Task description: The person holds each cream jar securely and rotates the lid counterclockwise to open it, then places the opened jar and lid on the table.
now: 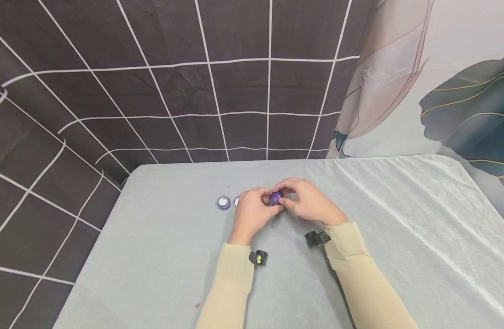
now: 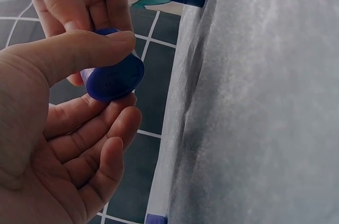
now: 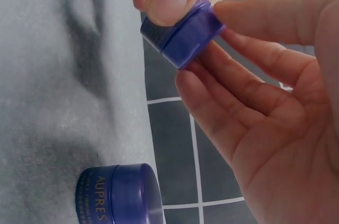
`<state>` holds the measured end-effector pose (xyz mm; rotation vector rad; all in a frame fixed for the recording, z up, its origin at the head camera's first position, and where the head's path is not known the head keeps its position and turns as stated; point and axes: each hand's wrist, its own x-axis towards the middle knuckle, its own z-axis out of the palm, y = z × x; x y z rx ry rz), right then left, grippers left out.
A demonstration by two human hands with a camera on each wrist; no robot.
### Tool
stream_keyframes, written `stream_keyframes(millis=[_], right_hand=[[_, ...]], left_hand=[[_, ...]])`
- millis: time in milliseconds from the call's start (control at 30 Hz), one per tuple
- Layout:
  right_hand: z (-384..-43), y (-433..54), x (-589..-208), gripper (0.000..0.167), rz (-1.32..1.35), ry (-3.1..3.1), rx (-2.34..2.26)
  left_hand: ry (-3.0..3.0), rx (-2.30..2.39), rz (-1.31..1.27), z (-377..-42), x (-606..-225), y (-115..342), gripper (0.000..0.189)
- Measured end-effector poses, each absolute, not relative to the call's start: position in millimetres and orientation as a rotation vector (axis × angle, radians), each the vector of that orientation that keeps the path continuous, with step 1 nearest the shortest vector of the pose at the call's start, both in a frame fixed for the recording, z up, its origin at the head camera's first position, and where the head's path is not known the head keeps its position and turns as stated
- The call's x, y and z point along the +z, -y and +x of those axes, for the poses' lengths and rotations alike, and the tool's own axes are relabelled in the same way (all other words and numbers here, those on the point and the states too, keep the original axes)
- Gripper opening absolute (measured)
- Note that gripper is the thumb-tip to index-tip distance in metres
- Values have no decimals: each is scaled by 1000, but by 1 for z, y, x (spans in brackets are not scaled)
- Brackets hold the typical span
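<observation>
Both hands meet over the table around one small purple-blue cream jar [image 1: 276, 198]. My left hand [image 1: 254, 212] pinches its one end, with the thumb across it and the fingertips beneath in the left wrist view. From the other end, my right hand [image 1: 309, 201] grips the jar between thumb and fingers. A seam runs round the jar [image 3: 193, 36], which is tilted in the right wrist view. Left of the hands sits a round purple piece with a white middle [image 1: 223, 202]. Beside it a similar piece [image 1: 236, 200] is partly hidden by my left hand.
A pale grey velvety cloth covers the table [image 1: 161, 256]. Another jar [image 3: 119, 195], lettered AUPRES, stands on it in the right wrist view. Dark grid-patterned fabric [image 1: 235, 91] hangs behind the table, and a leaf-patterned curtain [image 1: 400, 91] hangs at the right.
</observation>
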<state>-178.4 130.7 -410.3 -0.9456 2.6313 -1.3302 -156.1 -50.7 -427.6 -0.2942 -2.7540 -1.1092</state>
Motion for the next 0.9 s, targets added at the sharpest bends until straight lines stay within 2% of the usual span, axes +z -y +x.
stream_keyframes(millis=[333,900], right_hand=[[-177,-127,-409,28,-924,-2698,-1307],[-176,-118,-410,36,-610,-2818,-1277]], left_hand=[[2754,-1124,-273,-156,-427,51,34],[2749,-1129,-255,-156,-427,51,34]])
